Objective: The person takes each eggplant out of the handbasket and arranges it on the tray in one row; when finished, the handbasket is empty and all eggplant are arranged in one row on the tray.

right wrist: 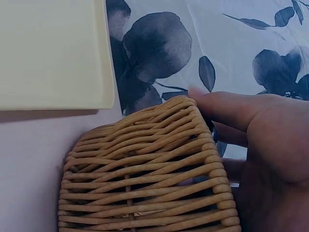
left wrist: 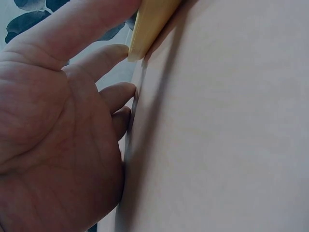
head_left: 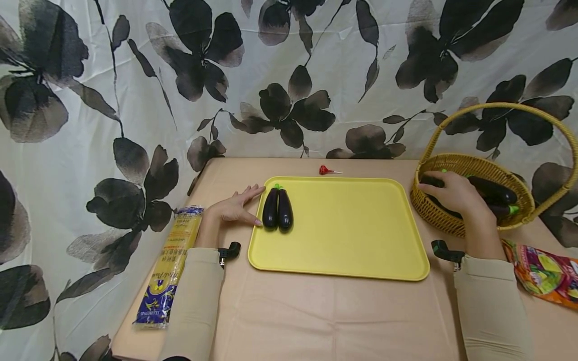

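Two dark eggplants (head_left: pixel 277 209) with green stems lie side by side at the left end of a yellow tray (head_left: pixel 352 230). My left hand (head_left: pixel 235 206) touches the tray's left edge, fingers spread and extended; in the left wrist view the fingertips (left wrist: pixel 120 52) meet the tray's corner. At the right, my right hand (head_left: pixel 456 193) reaches into a wicker basket (head_left: pixel 433 213) and grips an eggplant (head_left: pixel 432 180), whose dark end shows beside the thumb. More eggplants (head_left: pixel 492 189) lie in the basket. In the right wrist view, the woven wall (right wrist: pixel 145 169) hides most of the gripped eggplant.
A spaghetti packet (head_left: pixel 169 271) lies left of the left forearm. Behind the tray is a small red-handled tool (head_left: pixel 329 170) with a thin metal tip. A colourful bag (head_left: pixel 548 273) sits right of the right forearm. The basket's tall handle (head_left: pixel 501 105) arches above it. A floral curtain (head_left: pixel 280 60) hangs behind.
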Tool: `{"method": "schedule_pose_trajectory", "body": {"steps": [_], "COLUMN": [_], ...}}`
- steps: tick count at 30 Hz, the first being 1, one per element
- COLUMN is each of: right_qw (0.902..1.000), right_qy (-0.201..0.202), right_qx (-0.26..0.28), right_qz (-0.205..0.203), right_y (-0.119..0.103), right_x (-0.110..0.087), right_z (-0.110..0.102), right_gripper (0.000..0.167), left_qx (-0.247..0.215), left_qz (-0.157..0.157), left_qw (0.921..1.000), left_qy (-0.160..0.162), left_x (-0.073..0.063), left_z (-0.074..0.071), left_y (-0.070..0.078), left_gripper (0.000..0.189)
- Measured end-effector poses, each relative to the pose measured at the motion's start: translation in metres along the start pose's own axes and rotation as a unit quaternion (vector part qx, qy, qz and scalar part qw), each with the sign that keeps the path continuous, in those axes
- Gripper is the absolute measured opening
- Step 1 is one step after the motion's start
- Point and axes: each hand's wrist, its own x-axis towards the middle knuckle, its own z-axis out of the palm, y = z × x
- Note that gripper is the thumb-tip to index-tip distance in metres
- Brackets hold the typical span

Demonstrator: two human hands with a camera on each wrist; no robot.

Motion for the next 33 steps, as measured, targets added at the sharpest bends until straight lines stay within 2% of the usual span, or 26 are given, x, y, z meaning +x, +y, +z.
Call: {"method": "schedule_pose_trajectory", "body": {"steps": [12,26,33], "right_qw": [0.9998,0.9991,0.9972], "right_qy": [-0.006,-0.026,-0.043], "right_qx": [0.019,0.034,0.060], "right_qz": [-0.001,0.001,-0.013], "right_y": [0.003,0.008,0.014], "right_x": [0.000,-0.006,-0.010], "right_z": [-0.004,-0.016,-0.020], "right_gripper": [0.075,0.076,0.067], "left_qx": [0.001,0.002,0.000], "left_qz": [-0.001,-0.009,-0.008], "left_qw": [1.0000,1.0000,1.0000], "left_qy": [-0.002,0.000,-0.001], "left_x": [0.003,0.003,0.003], "left_z": [0.000,0.001,0.001], "left_y": [-0.002,-0.002,-0.002], "left_gripper": [0.125,0.125,0.125]}}
